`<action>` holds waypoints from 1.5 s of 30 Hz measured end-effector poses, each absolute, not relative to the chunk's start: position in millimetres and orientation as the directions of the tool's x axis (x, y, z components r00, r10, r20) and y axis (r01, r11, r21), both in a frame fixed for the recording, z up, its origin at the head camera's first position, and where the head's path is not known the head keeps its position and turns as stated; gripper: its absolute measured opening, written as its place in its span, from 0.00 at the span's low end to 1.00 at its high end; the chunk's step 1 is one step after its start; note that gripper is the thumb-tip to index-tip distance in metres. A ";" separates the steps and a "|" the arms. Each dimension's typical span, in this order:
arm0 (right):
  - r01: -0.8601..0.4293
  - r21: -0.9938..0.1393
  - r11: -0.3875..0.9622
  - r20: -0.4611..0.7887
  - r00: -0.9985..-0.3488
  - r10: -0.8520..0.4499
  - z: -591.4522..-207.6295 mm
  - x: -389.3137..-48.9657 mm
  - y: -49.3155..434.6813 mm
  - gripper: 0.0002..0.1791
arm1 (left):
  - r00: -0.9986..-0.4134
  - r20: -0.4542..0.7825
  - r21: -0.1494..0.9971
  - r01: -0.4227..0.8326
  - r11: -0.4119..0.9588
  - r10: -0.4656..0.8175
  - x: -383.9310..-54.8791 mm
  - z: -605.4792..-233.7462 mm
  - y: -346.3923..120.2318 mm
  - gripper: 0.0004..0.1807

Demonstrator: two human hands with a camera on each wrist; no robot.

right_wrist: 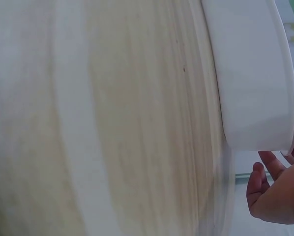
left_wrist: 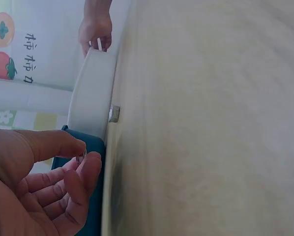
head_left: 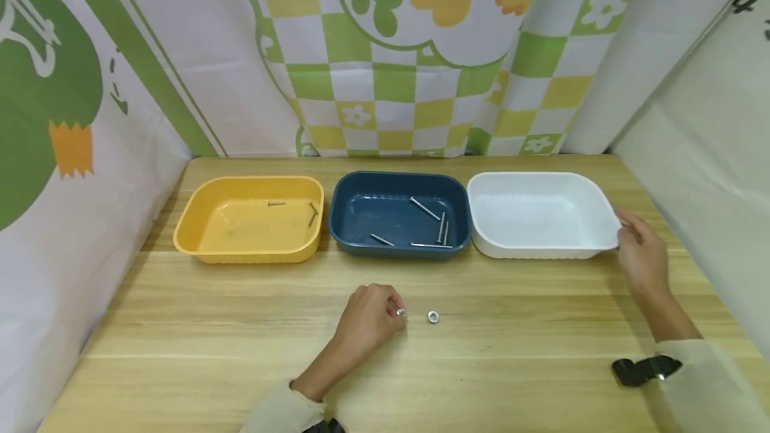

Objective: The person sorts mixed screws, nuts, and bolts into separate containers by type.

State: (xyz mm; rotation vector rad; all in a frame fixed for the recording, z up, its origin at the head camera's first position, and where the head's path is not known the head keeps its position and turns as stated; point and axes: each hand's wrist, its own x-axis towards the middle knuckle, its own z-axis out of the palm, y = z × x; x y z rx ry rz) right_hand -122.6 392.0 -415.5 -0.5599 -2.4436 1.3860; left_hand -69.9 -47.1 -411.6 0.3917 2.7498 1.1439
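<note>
Between thumb and fingertips my left hand (head_left: 369,318) pinches a small shiny metal nut (head_left: 401,312), partly hidden by the fingers; its edge also shows in the left wrist view. Another nut (head_left: 433,317) lies flat on the table just right of that hand. At the far right, my right hand (head_left: 645,256) grips the right end of a white bin (head_left: 541,252) by its rim. In the right wrist view the fingers (right_wrist: 271,164) are at the bin's end wall, partly out of frame. No loose parts show inside the white bin.
A dark blue bin (head_left: 397,252) holding several long bolts (head_left: 425,208) stands against the white bin's left side. Further left is a yellow bin (head_left: 249,257) with a few small screws (head_left: 277,204). Printed curtains (head_left: 385,85) hang behind the wooden table (head_left: 240,313).
</note>
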 end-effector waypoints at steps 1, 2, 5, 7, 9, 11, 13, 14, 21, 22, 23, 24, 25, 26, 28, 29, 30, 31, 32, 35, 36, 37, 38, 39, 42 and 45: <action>0.195 -0.863 0.466 0.047 -0.888 0.457 -415.3 -122.4 392.5 0.25 | -0.956 -0.034 0.717 0.180 0.673 0.292 -71.3 -409.6 -46.0 0.07; 0.194 -0.865 0.463 0.044 -0.889 0.455 -415.0 -122.2 392.9 0.25 | -0.955 -0.043 0.721 0.174 0.671 0.294 -72.9 -407.5 -44.3 0.07; 0.189 -0.870 0.456 0.039 -0.894 0.446 -414.4 -121.9 394.5 0.25 | -0.952 -0.039 0.728 0.182 0.661 0.305 -79.5 -401.3 -37.7 0.08; 0.188 -0.872 0.452 0.033 -0.898 0.438 -414.4 -121.9 395.7 0.25 | -0.948 -0.028 0.730 0.198 0.654 0.318 -84.8 -397.0 -31.5 0.08; 0.183 -0.872 0.454 0.034 -0.903 0.429 -414.8 -121.9 397.0 0.25 | -0.942 -0.002 0.732 0.227 0.642 0.335 -90.6 -392.1 -24.3 0.07; 0.175 -0.876 0.449 0.035 -0.905 0.423 -415.5 -121.9 397.8 0.25 | -0.935 0.020 0.731 0.255 0.633 0.353 -96.6 -387.1 -16.5 0.06; 0.168 -0.880 0.443 0.040 -0.906 0.422 -415.9 -121.6 398.3 0.25 | -0.929 0.032 0.732 0.273 0.624 0.369 -102.5 -382.5 -8.4 0.06; 0.164 -0.880 0.445 0.045 -0.905 0.422 -416.1 -121.3 398.3 0.25 | -0.925 0.037 0.732 0.282 0.621 0.377 -105.3 -380.0 -4.5 0.06; 0.164 -0.865 0.475 0.068 -0.899 0.433 -414.3 -119.4 399.5 0.25 | -0.907 0.042 0.762 0.301 0.573 0.420 -123.4 -364.8 21.8 0.05; 0.168 -0.860 0.481 0.067 -0.898 0.434 -414.0 -119.2 399.5 0.25 | -0.904 0.042 0.767 0.302 0.566 0.425 -125.9 -363.5 25.1 0.05; 0.171 -0.855 0.490 0.069 -0.898 0.434 -413.7 -119.0 399.4 0.25 | -0.902 0.044 0.769 0.305 0.562 0.430 -128.6 -362.0 28.3 0.05; 0.175 -0.850 0.496 0.068 -0.898 0.434 -413.5 -118.8 399.2 0.25 | -0.901 0.045 0.771 0.306 0.558 0.431 -131.2 -360.8 31.4 0.05; 0.178 -0.848 0.499 0.066 -0.900 0.432 -413.4 -118.6 398.9 0.25 | -0.902 0.046 0.770 0.306 0.560 0.429 -133.8 -359.7 34.4 0.04; 0.178 -0.844 0.506 0.065 -0.902 0.426 -413.5 -118.2 398.7 0.25 | -0.903 0.047 0.769 0.305 0.562 0.426 -136.6 -359.2 37.3 0.04; 0.175 -0.845 0.504 0.062 -0.906 0.419 -413.9 -117.6 398.1 0.25 | -0.905 0.055 0.765 0.309 0.565 0.421 -142.1 -357.6 43.2 0.04; 0.172 -0.845 0.506 0.063 -0.908 0.414 -414.1 -117.2 397.8 0.25 | -0.908 0.058 0.763 0.309 0.568 0.415 -145.2 -356.9 46.5 0.04; 0.168 -0.849 0.500 0.060 -0.911 0.409 -414.5 -116.8 397.7 0.25 | -0.909 0.063 0.759 0.311 0.572 0.411 -148.3 -356.4 49.8 0.04; 0.163 -0.851 0.499 0.062 -0.913 0.403 -414.9 -116.9 397.6 0.25 | -0.912 0.063 0.756 0.308 0.577 0.405 -151.4 -355.7 53.1 0.04; 0.156 -0.853 0.497 0.064 -0.916 0.397 -415.5 -117.1 397.6 0.25 | -0.915 0.061 0.755 0.304 0.581 0.400 -154.4 -354.7 56.5 0.04; 0.147 -0.862 0.486 0.062 -0.919 0.389 -416.8 -117.5 398.4 0.25 | -0.917 0.059 0.743 0.304 0.596 0.395 -162.9 -353.5 67.9 0.03; 0.145 -0.864 0.482 0.061 -0.921 0.386 -417.2 -117.6 399.1 0.26 | -0.916 0.056 0.740 0.305 0.600 0.396 -165.2 -353.4 71.7 0.02; 0.143 -0.864 0.483 0.063 -0.921 0.385 -417.3 -117.5 399.7 0.26 | -0.916 0.053 0.735 0.305 0.606 0.397 -167.3 -353.6 75.5 0.02; 0.140 -0.866 0.481 0.063 -0.922 0.381 -417.3 -117.1 400.4 0.26 | -0.916 0.052 0.727 0.308 0.613 0.398 -169.3 -354.2 79.1 0.02; 0.138 -0.867 0.478 0.063 -0.923 0.380 -417.1 -116.6 401.0 0.26 | -0.915 0.053 0.720 0.312 0.620 0.399 -171.3 -355.0 82.7 0.02; 0.125 -0.878 0.463 0.061 -0.928 0.368 -416.6 -115.0 401.7 0.26 | -0.920 0.041 0.705 0.303 0.641 0.389 -176.0 -358.0 91.2 0.03; 0.120 -0.894 0.431 0.050 -0.930 0.363 -415.9 -113.9 400.8 0.26 | -0.928 0.023 0.689 0.284 0.666 0.372 -180.1 -360.8 97.5 0.03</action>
